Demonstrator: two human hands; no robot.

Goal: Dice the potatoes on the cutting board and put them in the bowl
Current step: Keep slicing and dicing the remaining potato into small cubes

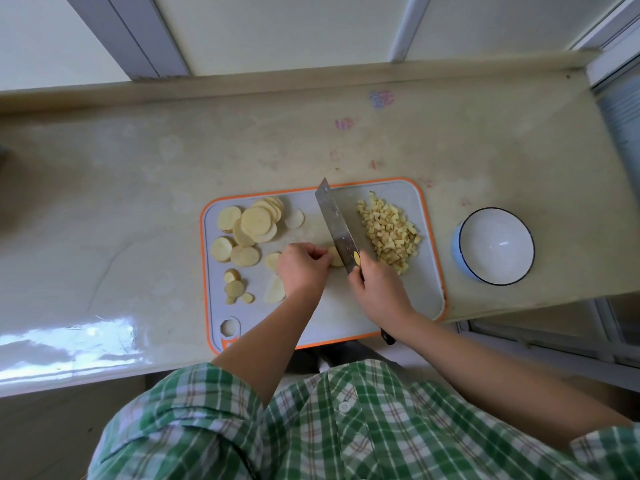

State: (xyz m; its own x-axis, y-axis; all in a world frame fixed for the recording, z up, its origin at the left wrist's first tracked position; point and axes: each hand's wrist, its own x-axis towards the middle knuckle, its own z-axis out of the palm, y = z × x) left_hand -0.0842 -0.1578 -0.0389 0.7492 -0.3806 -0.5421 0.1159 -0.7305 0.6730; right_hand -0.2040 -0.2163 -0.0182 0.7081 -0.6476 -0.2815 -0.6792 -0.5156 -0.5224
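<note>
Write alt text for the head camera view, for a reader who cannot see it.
From above, a right hand holds a knife to a potato piece that the left hand steadies on a cutting board. Round potato slices lie at the board's left, diced potato at its right. An empty bowl stands on the counter to the right of the board.

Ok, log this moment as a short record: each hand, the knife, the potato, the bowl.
left hand: holds a potato slice steady on the cutting board
right hand: grips the knife by its handle, blade against that slice
uncut slices: spread over the board's left part
diced potato: heaped on the board, right of the blade
bowl: on the counter right of the board, nothing in it
</note>
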